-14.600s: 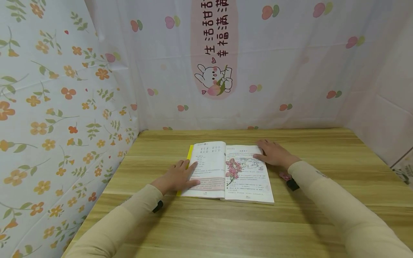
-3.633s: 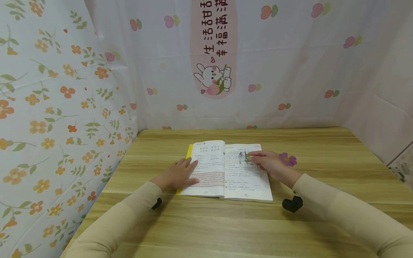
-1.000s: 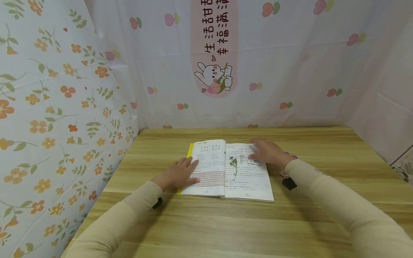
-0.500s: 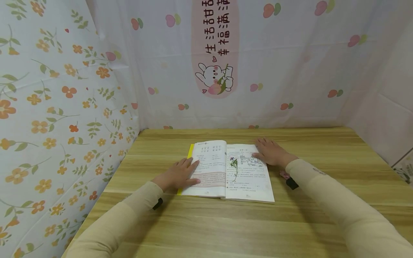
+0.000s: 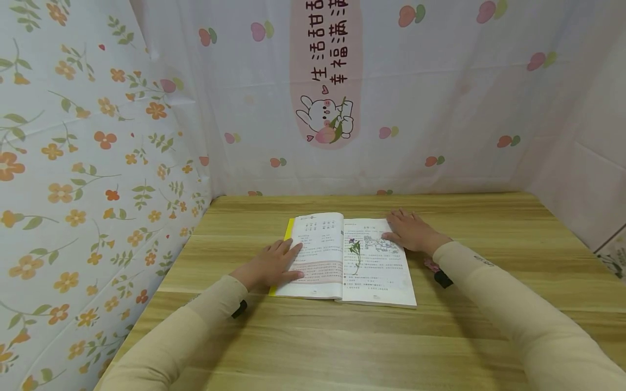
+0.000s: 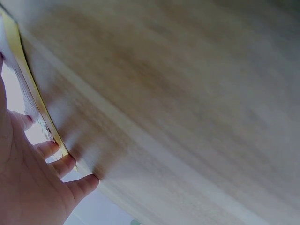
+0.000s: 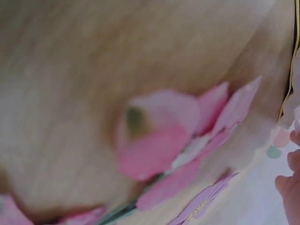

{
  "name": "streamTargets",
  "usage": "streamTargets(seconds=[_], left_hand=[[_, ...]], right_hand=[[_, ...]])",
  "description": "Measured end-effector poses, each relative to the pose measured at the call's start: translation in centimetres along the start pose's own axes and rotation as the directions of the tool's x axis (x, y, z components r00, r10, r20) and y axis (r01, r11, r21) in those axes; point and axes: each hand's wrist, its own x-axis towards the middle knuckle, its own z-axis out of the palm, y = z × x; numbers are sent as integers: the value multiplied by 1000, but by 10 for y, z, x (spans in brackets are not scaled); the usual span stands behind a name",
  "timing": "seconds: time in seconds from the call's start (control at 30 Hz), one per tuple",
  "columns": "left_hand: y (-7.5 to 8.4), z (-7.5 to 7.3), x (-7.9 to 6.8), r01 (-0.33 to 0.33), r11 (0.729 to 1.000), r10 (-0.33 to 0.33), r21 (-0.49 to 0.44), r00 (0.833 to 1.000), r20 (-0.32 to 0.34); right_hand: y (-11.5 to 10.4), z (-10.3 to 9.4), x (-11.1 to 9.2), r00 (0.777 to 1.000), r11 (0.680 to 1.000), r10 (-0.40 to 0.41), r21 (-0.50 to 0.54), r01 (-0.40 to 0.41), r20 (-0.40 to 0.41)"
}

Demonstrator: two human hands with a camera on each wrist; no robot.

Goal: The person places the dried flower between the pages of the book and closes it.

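Observation:
An open book [image 5: 313, 244] with a yellow cover edge lies on the table. On its right-hand page rests a flower sprig [image 5: 355, 252] with a small purple bloom and thin green stem. My left hand [image 5: 269, 264] lies across the book's left edge with fingers spread and thumb on the page; in the left wrist view the fingertips reach past the yellow edge. At the upper right edge of the book rests my right hand [image 5: 413, 232], its fingers extended. Below the right wrist lies a pink flower [image 7: 159, 136], mostly hidden by the arm in the head view.
A flat purple flower [image 7: 201, 206] lies beyond the pink one in the right wrist view. The wood-grain table [image 5: 313, 347] meets a printed curtain [image 5: 415, 108] behind and a floral one [image 5: 88, 163] at the left.
Earliest, a pink flower sprig lay on the page. Later my right hand pinched the purple sprig over it; now that sprig lies there, released, and my right hand has moved to the book's right edge.

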Motion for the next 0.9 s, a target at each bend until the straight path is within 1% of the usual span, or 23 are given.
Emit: streamTargets(seconds=[0.13, 0.17, 0.23, 0.27, 0.37, 0.47, 0.57, 0.63, 0.73, 0.8, 0.9], left_hand=[[0, 0, 0, -1, 1000, 1, 8, 1000, 0], [0, 1, 0, -2, 1000, 2, 10, 1000, 0], [0, 1, 0, -3, 1000, 3, 15, 1000, -1], [0, 1, 1, -4, 1000, 4, 15, 1000, -2], [-1, 2, 1, -5, 1000, 5, 16, 1000, -1], [-1, 2, 2, -1, 1000, 1, 11, 1000, 3], [-1, 2, 2, -1, 1000, 1, 8, 1000, 1], [-1, 2, 1, -2, 1000, 2, 5, 1000, -2], [-1, 2, 1, -2, 1000, 2, 4, 1000, 0], [-1, 1, 0, -1, 1000, 1, -1, 1000, 2], [-1, 1, 0, 0, 1000, 0, -10, 1000, 4]], right_hand=[[-1, 0, 2, 999, 1000, -3, -5, 3, -49], [-1, 0, 2, 998, 1000, 5, 9, -4, -63], [-1, 0, 3, 996, 998, 32, 57, -27, -88], [-2, -1, 3, 994, 994, 51, 97, -41, -99], [-5, -3, 2, 985, 970, 123, 224, -94, -118], [-7, -4, 1, 973, 922, 193, 362, -137, -123], [-8, -3, 0, 958, 859, 258, 483, -169, -122], [-6, -3, -2, 950, 823, 284, 542, -171, -131], [-6, -5, -7, 937, 756, 326, 630, -178, -126], [-7, -7, -12, 932, 702, 345, 689, -180, -108], [-11, -11, -18, 928, 597, 367, 781, -183, -63]])
